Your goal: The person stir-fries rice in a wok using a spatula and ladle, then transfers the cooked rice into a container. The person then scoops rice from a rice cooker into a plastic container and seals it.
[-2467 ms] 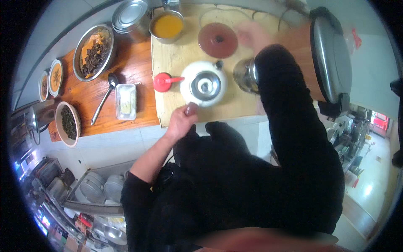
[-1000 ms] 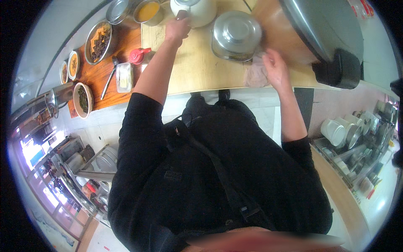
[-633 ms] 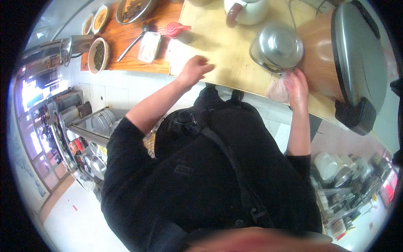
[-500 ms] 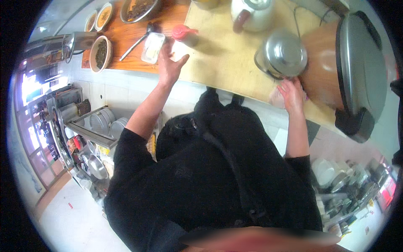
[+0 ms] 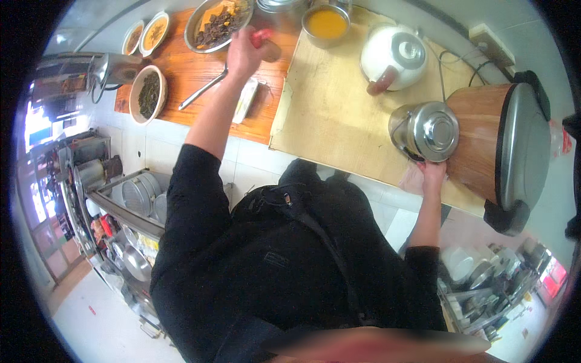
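Observation:
My left hand (image 5: 244, 55) is closed around a small bottle with a red top (image 5: 262, 39), beside a steel bowl of dark chopped food (image 5: 216, 24). Below that forearm, a white plastic tray (image 5: 246, 101) lies on the wooden board, partly covered by my arm. A long-handled utensil (image 5: 203, 92) rests there too, its far end behind my wrist. My right hand (image 5: 432, 173) is at the near side of a lidded steel pot (image 5: 433, 130), its fingers mostly hidden against the pot. Next to it, a pink cloth (image 5: 411, 179) lies at the counter's edge.
A large wood-patterned cooker (image 5: 478, 139) stands right of the pot. Behind are a white kettle (image 5: 393, 57) with a cord and a steel cup of orange liquid (image 5: 327, 25). A bowl of dark greens (image 5: 148, 95) sits on the left, with two smaller bowls beyond.
My left hand has gone from open beside the white tray to gripping the red-topped bottle, now near the steel bowl. The right hand stays by the pot and cloth. The whole view has shifted.

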